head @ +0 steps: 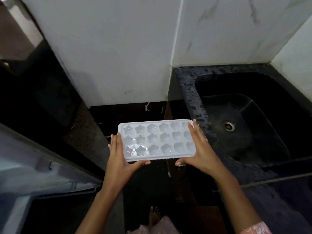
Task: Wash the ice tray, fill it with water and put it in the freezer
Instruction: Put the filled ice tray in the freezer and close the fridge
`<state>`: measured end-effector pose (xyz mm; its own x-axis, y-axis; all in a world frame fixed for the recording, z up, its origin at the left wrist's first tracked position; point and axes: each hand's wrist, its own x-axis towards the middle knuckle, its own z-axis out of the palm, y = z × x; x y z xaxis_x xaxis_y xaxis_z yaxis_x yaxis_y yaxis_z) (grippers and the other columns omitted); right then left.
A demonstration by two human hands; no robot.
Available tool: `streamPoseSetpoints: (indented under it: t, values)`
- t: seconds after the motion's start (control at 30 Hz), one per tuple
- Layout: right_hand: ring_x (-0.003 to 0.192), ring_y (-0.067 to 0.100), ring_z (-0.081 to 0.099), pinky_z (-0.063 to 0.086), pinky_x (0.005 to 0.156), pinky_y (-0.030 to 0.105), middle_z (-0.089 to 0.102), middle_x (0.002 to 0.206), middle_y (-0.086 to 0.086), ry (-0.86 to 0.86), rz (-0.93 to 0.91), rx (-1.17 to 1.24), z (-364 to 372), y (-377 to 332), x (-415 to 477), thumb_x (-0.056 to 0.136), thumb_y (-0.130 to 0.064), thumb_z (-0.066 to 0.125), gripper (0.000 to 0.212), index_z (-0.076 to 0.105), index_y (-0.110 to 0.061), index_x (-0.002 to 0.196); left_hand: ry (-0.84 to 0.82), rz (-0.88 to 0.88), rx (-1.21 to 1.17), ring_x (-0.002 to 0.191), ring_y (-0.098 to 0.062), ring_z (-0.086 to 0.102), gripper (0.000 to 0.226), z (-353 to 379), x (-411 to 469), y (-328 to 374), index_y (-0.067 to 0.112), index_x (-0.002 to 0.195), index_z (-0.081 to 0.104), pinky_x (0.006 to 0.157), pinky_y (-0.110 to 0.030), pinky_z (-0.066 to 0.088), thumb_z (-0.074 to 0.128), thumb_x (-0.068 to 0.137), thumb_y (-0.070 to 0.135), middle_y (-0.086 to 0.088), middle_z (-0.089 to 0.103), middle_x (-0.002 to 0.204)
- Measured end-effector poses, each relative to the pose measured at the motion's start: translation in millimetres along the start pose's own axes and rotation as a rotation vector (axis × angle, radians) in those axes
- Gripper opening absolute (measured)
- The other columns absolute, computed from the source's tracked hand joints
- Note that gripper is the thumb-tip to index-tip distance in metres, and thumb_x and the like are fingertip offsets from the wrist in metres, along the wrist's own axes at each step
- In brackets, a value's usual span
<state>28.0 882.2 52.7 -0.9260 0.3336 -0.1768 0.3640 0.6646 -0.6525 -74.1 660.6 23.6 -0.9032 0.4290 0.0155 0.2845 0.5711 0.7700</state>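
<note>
- White rectangular plastic ice tray held level at picture centre, above the dark floor, long side running from 9 to 3 o'clock.
- Three rows of moulded cavities facing up: star shapes toward 9 o'clock, rounder flower and heart shapes toward 3 o'clock.
- Glints in the cavities; water or bare plastic, cannot tell.
- Left hand at the tray's 9 o'clock end: fingers wrapped along the short edge, thumb laid under the near long edge. Grip clenched on the tray.
- Right hand at the 3 o'clock end: fingers spread flat over the outermost cavities, thumb tucked beneath the near edge. Grip likewise grasping the tray.
- Black speckled stone tabletop at 2 o'clock from the tray, its corner just beside the right fingertips.
- Dark sunken sink basin set in that tabletop at 3 o'clock, round metal drain in its bottom.
- White marble-patterned wall tiles filling 12 o'clock, behind tray and sink.
- Pale grey refrigerator door standing open at 8 o'clock, well apart from the tray.
- Bare foot on the floor at 6 o'clock, beside a pink patterned garment edge.
- Pink patterned sleeve on the right forearm at 5 o'clock.
</note>
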Motion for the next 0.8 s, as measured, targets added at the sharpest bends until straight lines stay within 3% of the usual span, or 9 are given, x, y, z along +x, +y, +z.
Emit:
streamPoseSetpoints:
  t: [0.2,0.3,0.43,0.53,0.6,0.8]
  values:
    - [0.141,0.004,-0.016,0.002,0.117,0.034,-0.025,0.151,-0.018,-0.059,-0.078,-0.016,28,-30,-1,0.058,-0.043,0.083,0.128,-0.008,-0.03,0.147,0.06,-0.042,0.025,0.138,0.001,-0.014,0.138,-31,-25,-24,0.012,0.149,0.0,0.11,-0.017,-0.01,0.073,0.048,0.071,0.004,0.0,0.157]
    - [0.142,0.004,-0.015,0.003,0.116,0.033,-0.024,0.151,-0.018,-0.079,-0.123,-0.035,40,-44,-3,0.06,-0.045,0.081,0.125,-0.008,-0.031,0.146,0.092,-0.087,0.027,0.139,0.001,-0.013,0.14,-46,-41,-36,0.014,0.149,0.0,0.11,-0.017,-0.008,0.063,0.043,0.08,0.015,-0.003,0.149]
    - [0.141,0.003,-0.016,0.003,0.114,0.031,-0.024,0.148,-0.022,-0.125,-0.169,-0.051,56,-66,-6,0.06,-0.047,0.08,0.123,-0.006,-0.032,0.147,0.157,-0.139,-0.015,0.141,-0.001,-0.012,0.138,-64,-63,-51,0.017,0.15,0.001,0.11,-0.016,-0.006,0.057,0.042,0.083,0.014,-0.002,0.151]
    - [0.139,0.002,-0.017,0.001,0.112,0.028,-0.024,0.145,-0.023,-0.159,-0.212,-0.064,70,-83,-9,0.061,-0.047,0.08,0.121,-0.004,-0.032,0.146,0.193,-0.159,-0.02,0.144,-0.007,-0.007,0.134,-77,-79,-64,0.016,0.15,0.005,0.115,-0.026,0.001,0.065,0.047,0.077,0.005,0.001,0.157]
    - [0.137,-0.001,-0.018,0.001,0.112,0.028,-0.024,0.145,-0.023,-0.182,-0.232,-0.066,80,-93,-12,0.061,-0.046,0.08,0.12,-0.003,-0.032,0.146,0.217,-0.161,-0.023,0.144,-0.008,-0.005,0.133,-88,-91,-70,0.016,0.15,0.007,0.117,-0.032,0.005,0.066,0.048,0.076,0.009,0.004,0.156]
    - [0.138,0.0,-0.018,0.003,0.115,0.031,-0.023,0.146,-0.023,-0.252,-0.327,-0.055,116,-124,-16,0.061,-0.047,0.08,0.119,0.0,-0.031,0.148,0.344,-0.211,-0.018,0.142,-0.005,-0.005,0.126,-117,-128,-90,0.017,0.149,0.004,0.107,-0.012,-0.001,0.068,0.049,0.059,0.019,0.002,0.144]
